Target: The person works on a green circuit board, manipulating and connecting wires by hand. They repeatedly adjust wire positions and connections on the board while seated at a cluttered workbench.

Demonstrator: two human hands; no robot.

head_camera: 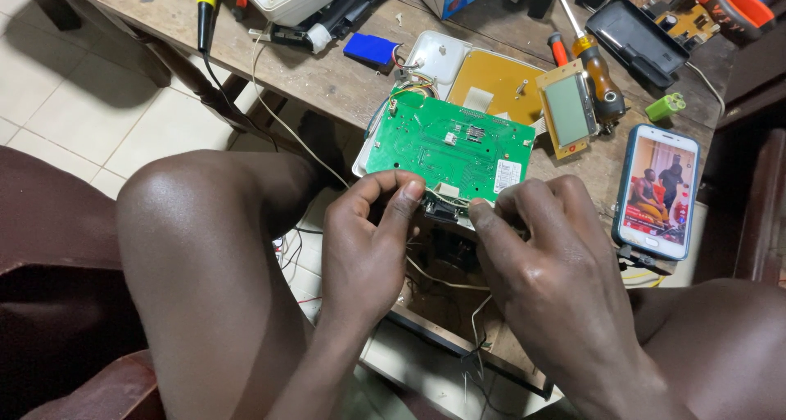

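A green circuit board (446, 146) lies at the near edge of a wooden workbench (327, 76), over a white plastic shell (438, 53). My left hand (368, 244) pinches the board's near edge with thumb and forefinger. My right hand (544, 252) grips the same edge, fingertips on a small dark part (442, 210) with thin wires hanging below. A small grey display panel (567, 109) lies to the board's right, beside a yellow-brown sheet (495, 80).
A phone (657, 191) with a lit screen lies at the right. A screwdriver (591, 56), a blue battery pack (370, 49), a small green part (665, 106), a black case (634, 39) and a yellow-handled tool (205, 11) sit on the bench. My bare knees are below.
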